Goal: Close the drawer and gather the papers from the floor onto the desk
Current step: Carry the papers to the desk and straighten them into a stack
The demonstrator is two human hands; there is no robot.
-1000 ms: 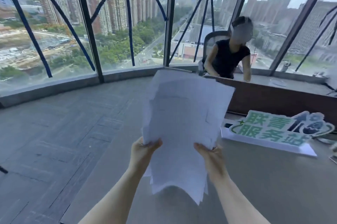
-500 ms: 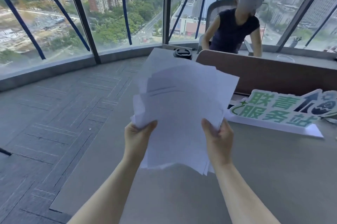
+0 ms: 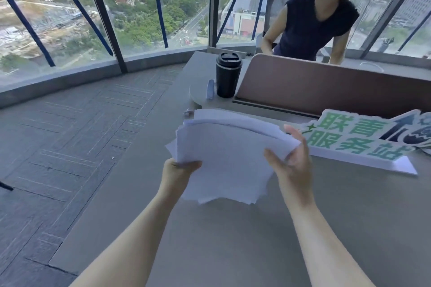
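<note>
Above the desk (image 3: pixel 233 240), papers (image 3: pixel 224 158) in both hands.

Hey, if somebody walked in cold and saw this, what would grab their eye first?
Probably the messy stack of white papers at centre, gripped by the left hand and right hand above the grey desk. Next, the green-lettered sign lying on the desk at right, and the black lidded cup standing farther back.
</note>
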